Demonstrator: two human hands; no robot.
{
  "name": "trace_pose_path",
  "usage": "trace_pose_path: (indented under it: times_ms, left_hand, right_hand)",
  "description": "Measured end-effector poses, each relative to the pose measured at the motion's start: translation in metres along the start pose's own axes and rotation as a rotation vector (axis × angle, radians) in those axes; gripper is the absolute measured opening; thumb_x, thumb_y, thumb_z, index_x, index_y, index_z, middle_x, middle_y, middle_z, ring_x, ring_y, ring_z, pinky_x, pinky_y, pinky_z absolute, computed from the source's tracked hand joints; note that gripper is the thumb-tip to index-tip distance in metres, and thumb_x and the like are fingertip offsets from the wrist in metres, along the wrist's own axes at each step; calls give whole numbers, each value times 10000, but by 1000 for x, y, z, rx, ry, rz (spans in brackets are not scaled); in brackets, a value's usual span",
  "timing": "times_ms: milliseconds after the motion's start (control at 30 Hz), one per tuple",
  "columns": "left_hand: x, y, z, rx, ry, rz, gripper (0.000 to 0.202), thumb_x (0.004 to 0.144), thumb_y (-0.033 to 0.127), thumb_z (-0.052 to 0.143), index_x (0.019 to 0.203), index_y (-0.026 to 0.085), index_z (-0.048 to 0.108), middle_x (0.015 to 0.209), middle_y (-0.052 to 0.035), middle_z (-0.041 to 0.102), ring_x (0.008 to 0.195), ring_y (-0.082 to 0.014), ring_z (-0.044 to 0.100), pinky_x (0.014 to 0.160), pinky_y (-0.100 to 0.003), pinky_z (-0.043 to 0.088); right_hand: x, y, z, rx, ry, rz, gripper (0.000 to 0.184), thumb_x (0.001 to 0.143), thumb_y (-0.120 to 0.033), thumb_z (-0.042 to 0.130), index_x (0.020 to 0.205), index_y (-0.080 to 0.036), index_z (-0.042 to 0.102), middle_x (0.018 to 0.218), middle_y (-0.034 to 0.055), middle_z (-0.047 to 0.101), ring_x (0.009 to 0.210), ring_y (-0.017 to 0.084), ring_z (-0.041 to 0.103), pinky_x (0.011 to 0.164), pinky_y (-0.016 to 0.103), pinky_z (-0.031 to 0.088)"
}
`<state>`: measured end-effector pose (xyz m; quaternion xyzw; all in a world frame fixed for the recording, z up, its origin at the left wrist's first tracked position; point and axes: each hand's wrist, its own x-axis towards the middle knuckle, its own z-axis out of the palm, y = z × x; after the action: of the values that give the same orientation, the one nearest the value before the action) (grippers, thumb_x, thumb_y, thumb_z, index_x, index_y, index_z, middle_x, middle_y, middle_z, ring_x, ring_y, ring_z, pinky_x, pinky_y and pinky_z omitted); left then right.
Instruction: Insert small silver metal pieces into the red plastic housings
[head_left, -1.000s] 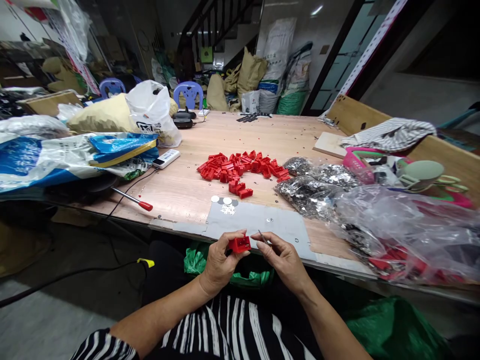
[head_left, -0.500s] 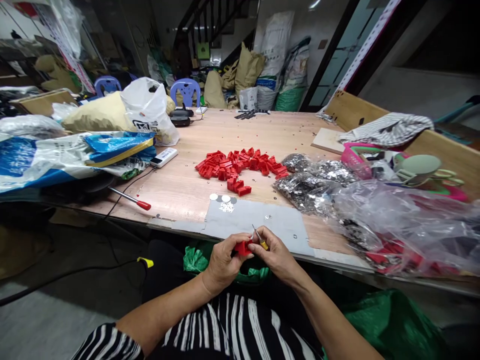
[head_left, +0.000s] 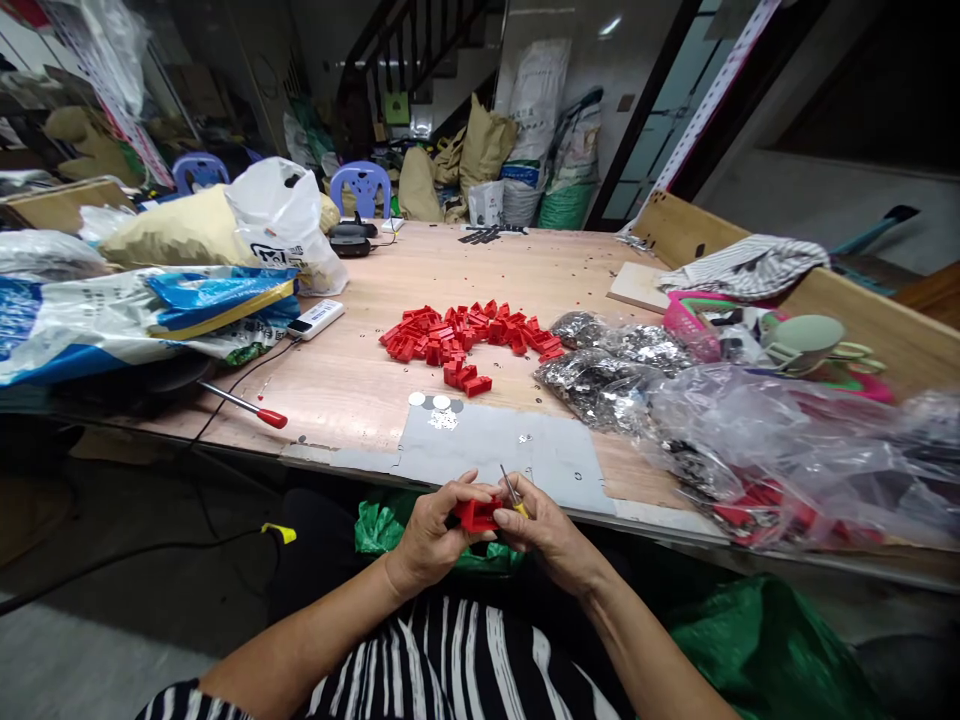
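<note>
My left hand (head_left: 433, 530) pinches a small red plastic part (head_left: 477, 514) just below the table's near edge. My right hand (head_left: 546, 528) is closed round a thin tool with a metal tip and yellow handle (head_left: 513, 495), its fingers touching the red part. Both hands sit close together over my lap. A pile of the same red parts (head_left: 465, 335) lies on the wooden table (head_left: 465, 270) ahead. Clear bags of small shiny metal pieces (head_left: 615, 370) lie to its right.
A grey sheet (head_left: 517, 450) covers the near table edge. A red-handled screwdriver (head_left: 240, 403), a white remote (head_left: 315, 319) and stacked sacks (head_left: 142, 310) lie at left. A large clear bag (head_left: 795, 450) and a pink basket (head_left: 697, 320) lie at right. Green bags (head_left: 765, 650) sit under the table.
My right hand has come in from apart to meet the left hand, bringing the tool against the red part. The view has shifted slightly.
</note>
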<state>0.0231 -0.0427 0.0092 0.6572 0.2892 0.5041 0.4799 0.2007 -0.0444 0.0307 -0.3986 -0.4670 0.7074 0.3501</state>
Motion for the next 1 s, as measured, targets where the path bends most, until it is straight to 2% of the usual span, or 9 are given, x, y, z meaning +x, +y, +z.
trace_pose_path:
  times_ms: [100, 167, 300, 400, 500, 600, 700, 833, 1000]
  left_hand:
    - [0, 2, -4, -86, -11, -35, 293, 719, 229, 739, 977, 219, 601, 1082, -63, 711, 1048, -224, 649, 1149, -491, 182]
    - [1, 4, -5, -194, 19, -112, 281, 716, 239, 744, 955, 204, 602, 1086, -72, 708, 1120, -235, 608, 1150, -489, 168]
    - [2, 5, -10, -463, 144, -273, 302, 692, 228, 762, 939, 186, 593, 1121, -89, 691, 1240, -259, 507, 1082, -456, 329]
    - [3, 5, -18, -491, 312, -339, 322, 685, 213, 759, 943, 183, 568, 1137, -84, 683, 1083, -236, 625, 989, -408, 439]
    - [5, 3, -29, -410, 448, -341, 330, 694, 206, 743, 965, 178, 558, 1132, -84, 681, 1016, -206, 650, 938, -363, 477]
    - [6, 1, -40, -329, 514, -305, 325, 707, 211, 729, 984, 173, 566, 1111, -77, 686, 1018, -193, 643, 930, -342, 482]
    - [7, 0, -46, -268, 523, -287, 316, 716, 208, 724, 992, 176, 574, 1111, -66, 681, 999, -175, 643, 923, -321, 484]
    - [7, -1, -47, -230, 502, -297, 320, 719, 210, 726, 1005, 175, 587, 1120, -63, 672, 991, -164, 636, 923, -307, 479]
    - [8, -3, -48, -205, 497, -310, 317, 719, 219, 724, 1003, 167, 593, 1126, -77, 668, 945, -159, 648, 890, -297, 496]
  right_hand:
    - [2, 4, 4, 110, -37, 30, 422, 707, -473, 713, 882, -212, 432, 670, -71, 413, 479, 41, 274, 444, 185, 200]
    - [5, 5, 9, 132, -58, 53, 439, 708, -481, 708, 939, -213, 448, 646, -76, 410, 452, 37, 247, 433, 190, 167]
    - [19, 1, 12, 38, -64, 49, 423, 742, -545, 644, 931, -215, 458, 526, -109, 360, 396, 45, 229, 422, 197, 148]
    - [38, -12, 6, -172, 27, -51, 352, 837, -557, 511, 828, -210, 458, 505, -97, 418, 392, 56, 264, 433, 201, 193]
    - [60, -27, -5, -516, 159, -190, 299, 894, -492, 432, 818, -209, 494, 648, -38, 581, 461, 85, 404, 478, 218, 303]
    - [81, -35, -12, -979, 226, -287, 164, 902, -347, 460, 868, -225, 564, 781, -7, 653, 678, 139, 557, 617, 251, 381]
    - [100, -34, -13, -1279, 213, -314, 105, 872, -242, 503, 911, -234, 600, 933, 19, 663, 839, 175, 590, 686, 271, 391]
    - [119, -30, -12, -1426, 164, -325, 155, 880, -221, 505, 993, -230, 611, 1016, 44, 642, 904, 185, 588, 721, 275, 404]
    - [130, -29, -13, -1461, 135, -309, 106, 874, -226, 528, 931, -219, 617, 957, 40, 639, 863, 175, 582, 704, 266, 397]
